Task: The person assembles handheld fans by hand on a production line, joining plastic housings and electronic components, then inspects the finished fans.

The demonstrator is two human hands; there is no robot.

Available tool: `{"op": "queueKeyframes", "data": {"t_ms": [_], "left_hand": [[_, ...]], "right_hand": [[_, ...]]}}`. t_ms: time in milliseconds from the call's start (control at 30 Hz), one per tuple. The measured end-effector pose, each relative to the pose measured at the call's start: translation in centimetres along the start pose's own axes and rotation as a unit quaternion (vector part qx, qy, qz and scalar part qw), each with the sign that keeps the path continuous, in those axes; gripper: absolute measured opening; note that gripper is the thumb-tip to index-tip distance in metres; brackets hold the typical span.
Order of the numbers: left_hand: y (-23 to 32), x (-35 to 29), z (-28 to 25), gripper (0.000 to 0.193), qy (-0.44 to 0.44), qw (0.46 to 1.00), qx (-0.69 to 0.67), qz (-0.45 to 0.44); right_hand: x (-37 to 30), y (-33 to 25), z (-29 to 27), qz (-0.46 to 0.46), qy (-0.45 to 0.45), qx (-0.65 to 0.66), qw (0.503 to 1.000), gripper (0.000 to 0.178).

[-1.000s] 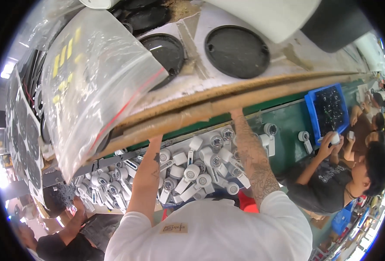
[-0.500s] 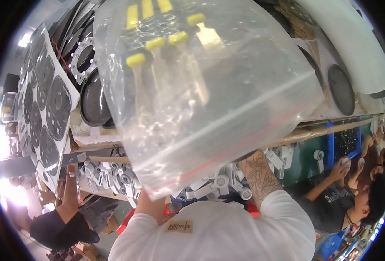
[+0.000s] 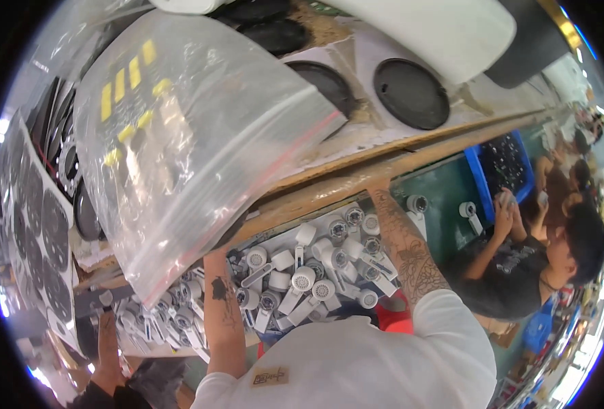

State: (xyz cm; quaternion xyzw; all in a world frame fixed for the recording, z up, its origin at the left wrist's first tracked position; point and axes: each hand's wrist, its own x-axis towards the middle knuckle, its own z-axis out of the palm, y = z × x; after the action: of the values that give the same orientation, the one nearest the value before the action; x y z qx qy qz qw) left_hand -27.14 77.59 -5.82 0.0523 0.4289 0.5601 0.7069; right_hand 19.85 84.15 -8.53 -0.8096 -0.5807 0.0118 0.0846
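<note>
My left forearm reaches up from the lower edge across a heap of white handheld fans. Its hand is hidden beneath the edge of a clear zip bag and the wooden ledge. My right forearm, tattooed, stretches to the wooden ledge, which hides its fingers. Between my arms lie several white fans with round grilles and short handles, jumbled together. The zip bag hangs large in the upper left, with a red line along its seal and yellow-ended pieces showing inside or through it.
Black round covers lie on the shelf beyond the ledge. On the right are a blue bin and a co-worker in a black shirt holding something small. A patterned panel with black discs stands left, near another person's arm.
The view has shifted, so the bag sits further left and smaller. More of the fan heap and of my left forearm shows; both arms still reach toward the ledge.
</note>
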Motion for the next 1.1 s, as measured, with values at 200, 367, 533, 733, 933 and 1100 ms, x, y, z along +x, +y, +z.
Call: {"op": "queueKeyframes", "data": {"t_ms": [200, 367, 533, 733, 933, 1100], "left_hand": [[-1.8, -9.1, 10.5, 0.051, -0.07, 0.995, 0.0, -0.065], [-4.7, -11.4, 10.6, 0.031, -0.012, 0.997, 0.056, -0.06], [-4.9, -10.0, 9.1, 0.033, -0.016, 0.997, 0.047, -0.058], [-3.7, -8.1, 9.8, 0.037, -0.026, 0.998, 0.047, -0.035], [-7.7, 6.2, 1.8, 0.068, 0.187, 0.794, 0.547, 0.191], [-7.8, 6.9, 3.6, 0.086, 0.298, 0.681, 0.637, 0.204]], "right_hand": [[1.2, 6.3, 3.3, -0.022, 0.04, -0.015, 0.999, 0.053], [2.4, 5.2, 2.1, 0.035, -0.004, 0.094, 0.995, 0.071], [4.3, 6.5, -2.3, 0.248, -0.177, 0.643, 0.703, 0.019], [-6.1, 3.5, -10.8, 0.117, -0.316, 0.854, 0.396, 0.042], [-19.7, 0.7, -16.6, 0.111, -0.336, 0.863, 0.36, 0.051], [-28.8, -0.1, -20.8, 0.147, -0.374, 0.828, 0.391, 0.052]]}}
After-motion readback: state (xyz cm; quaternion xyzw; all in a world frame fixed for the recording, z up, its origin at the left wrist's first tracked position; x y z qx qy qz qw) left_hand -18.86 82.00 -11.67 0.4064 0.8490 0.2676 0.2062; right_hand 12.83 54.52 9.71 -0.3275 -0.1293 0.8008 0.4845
